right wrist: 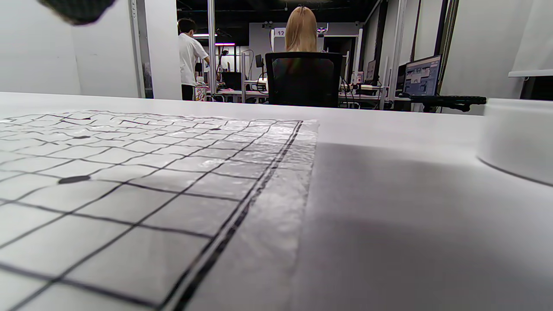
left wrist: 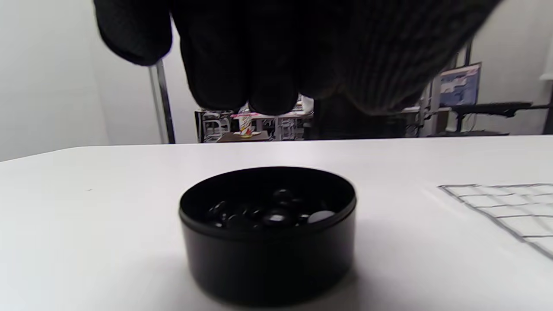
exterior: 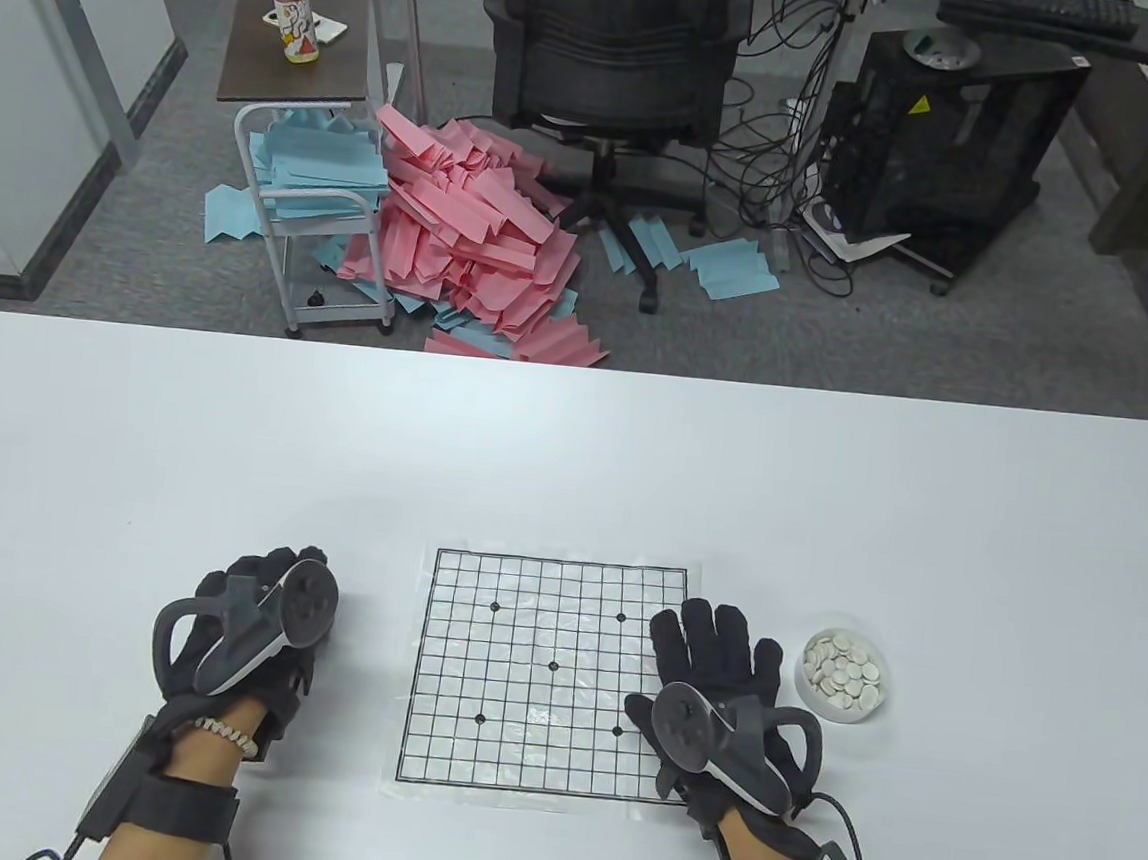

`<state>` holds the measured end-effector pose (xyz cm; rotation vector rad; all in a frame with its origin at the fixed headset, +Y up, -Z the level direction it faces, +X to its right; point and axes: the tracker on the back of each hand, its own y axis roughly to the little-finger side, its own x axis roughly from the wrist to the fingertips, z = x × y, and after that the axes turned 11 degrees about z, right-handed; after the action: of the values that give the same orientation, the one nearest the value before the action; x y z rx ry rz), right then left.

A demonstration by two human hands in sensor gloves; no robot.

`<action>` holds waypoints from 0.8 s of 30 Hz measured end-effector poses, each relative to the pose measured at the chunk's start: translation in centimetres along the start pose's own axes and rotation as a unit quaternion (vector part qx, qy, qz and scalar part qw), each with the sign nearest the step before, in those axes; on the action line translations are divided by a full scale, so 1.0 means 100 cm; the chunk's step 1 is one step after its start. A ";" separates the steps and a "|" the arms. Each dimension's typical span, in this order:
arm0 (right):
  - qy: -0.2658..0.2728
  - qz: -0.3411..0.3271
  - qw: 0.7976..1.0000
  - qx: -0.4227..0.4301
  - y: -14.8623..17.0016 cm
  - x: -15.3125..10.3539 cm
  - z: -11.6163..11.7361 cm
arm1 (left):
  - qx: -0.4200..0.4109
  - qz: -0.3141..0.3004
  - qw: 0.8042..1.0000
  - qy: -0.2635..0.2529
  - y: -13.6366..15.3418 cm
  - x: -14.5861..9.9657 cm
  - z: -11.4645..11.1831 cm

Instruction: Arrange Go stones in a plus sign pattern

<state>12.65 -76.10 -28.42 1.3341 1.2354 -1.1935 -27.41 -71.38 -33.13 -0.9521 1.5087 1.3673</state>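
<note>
A paper Go board [exterior: 552,679] with a black grid lies flat on the white table; no stones show on it. A white bowl [exterior: 841,709] holds several white stones [exterior: 844,669] just right of the board. A black bowl [left wrist: 268,255] of black stones [left wrist: 272,214] stands left of the board, hidden under my left hand in the table view. My left hand [exterior: 271,569] hovers over that bowl, its fingers [left wrist: 259,77] hanging above the rim and holding nothing. My right hand [exterior: 707,632] rests flat with spread fingers on the board's right edge, empty.
The board's edge [left wrist: 510,211] shows right of the black bowl. The white bowl's wall [right wrist: 518,138] stands close to the right of my right wrist. Beyond the table's far edge are an office chair [exterior: 613,42] and piled paper [exterior: 461,229].
</note>
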 end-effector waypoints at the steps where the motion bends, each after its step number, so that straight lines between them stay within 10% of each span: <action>1: 0.000 0.001 1.000 0.001 0.000 0.000 0.000 | 0.005 0.010 1.000 0.013 -0.001 0.005 -0.003; 9: -0.007 0.006 1.000 0.002 0.002 0.001 0.001 | 0.051 0.056 0.989 0.124 -0.007 0.029 -0.025; 24: -0.013 0.010 1.000 0.007 0.004 0.002 0.001 | 0.075 0.070 0.990 0.099 -0.012 0.040 -0.035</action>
<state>13.02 -76.25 -28.65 1.3341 1.1959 -1.2030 -27.99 -74.96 -37.19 -0.9219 1.8315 1.2650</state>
